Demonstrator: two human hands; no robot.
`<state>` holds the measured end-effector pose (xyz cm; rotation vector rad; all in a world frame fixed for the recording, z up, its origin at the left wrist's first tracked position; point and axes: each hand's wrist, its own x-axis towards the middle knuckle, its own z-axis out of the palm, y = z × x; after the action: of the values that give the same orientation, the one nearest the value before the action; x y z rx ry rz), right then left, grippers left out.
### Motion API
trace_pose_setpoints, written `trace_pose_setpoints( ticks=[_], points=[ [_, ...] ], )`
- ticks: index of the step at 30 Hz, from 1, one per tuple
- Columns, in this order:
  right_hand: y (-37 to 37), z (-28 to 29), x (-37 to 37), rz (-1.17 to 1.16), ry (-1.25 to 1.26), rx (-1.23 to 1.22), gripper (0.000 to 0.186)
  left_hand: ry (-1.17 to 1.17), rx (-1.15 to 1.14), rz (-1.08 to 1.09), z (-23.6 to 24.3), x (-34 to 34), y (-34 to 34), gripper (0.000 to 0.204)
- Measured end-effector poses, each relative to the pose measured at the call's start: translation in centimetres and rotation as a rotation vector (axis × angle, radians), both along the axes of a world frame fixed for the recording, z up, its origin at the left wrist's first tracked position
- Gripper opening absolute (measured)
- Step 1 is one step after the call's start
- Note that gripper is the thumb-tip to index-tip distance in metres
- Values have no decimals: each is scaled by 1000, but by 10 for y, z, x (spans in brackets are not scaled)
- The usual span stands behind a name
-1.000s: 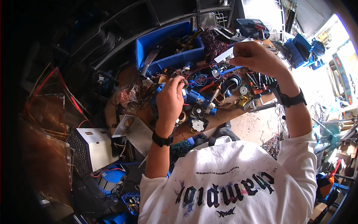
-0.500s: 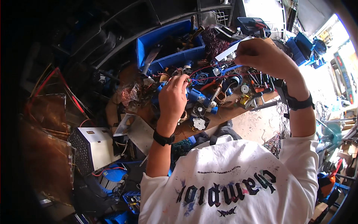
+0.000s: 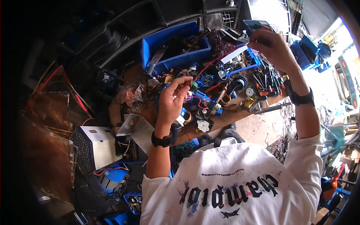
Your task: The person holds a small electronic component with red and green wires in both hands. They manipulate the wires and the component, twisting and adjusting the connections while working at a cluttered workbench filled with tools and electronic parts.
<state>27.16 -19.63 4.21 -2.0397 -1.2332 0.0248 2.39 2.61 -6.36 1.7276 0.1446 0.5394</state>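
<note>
My left hand (image 3: 173, 100) is over the near left of the cluttered bench, with thumb and fingers pinched on a small green round part (image 3: 194, 86) with red leads. A red wire (image 3: 205, 68) runs from beside that part up and right toward my right hand (image 3: 270, 49). The right hand is raised over the bench's far right, its fingers closed on the wire's far end; the fingertips partly hide the grip. A pink wire loop (image 3: 195, 98) hangs just below the green part. Beneath the hands are blue motor-like parts (image 3: 207, 80) and a white round piece (image 3: 203, 126).
A deep blue bin (image 3: 180, 60) holding tools stands at the back. Right of it is a shallow blue tray (image 3: 243, 69), with several pliers and screwdrivers (image 3: 265, 80) beside it. A white metal case (image 3: 99, 147) sits at lower left. The bench (image 3: 232, 115) has a wooden front edge.
My right hand has moved up and to the right, drawing the red wire out longer. My left hand has turned, so the green part shows more plainly. The view has shifted slightly.
</note>
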Motion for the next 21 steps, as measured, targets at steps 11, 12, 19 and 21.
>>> trace_pose_setpoints(
  ticks=[11,12,19,21],
  points=[
    [34,-59,-30,119,-76,-407,21,-100,-275,-45,14,4,-16,21],
    [37,-58,-35,93,-149,-288,23,-84,-266,-18,17,3,-18,21],
    [56,-25,-84,75,-671,67,49,-44,-213,81,16,3,-21,20],
    [58,-26,-86,166,-756,9,51,-72,-218,80,19,4,-26,20]
  ],
)
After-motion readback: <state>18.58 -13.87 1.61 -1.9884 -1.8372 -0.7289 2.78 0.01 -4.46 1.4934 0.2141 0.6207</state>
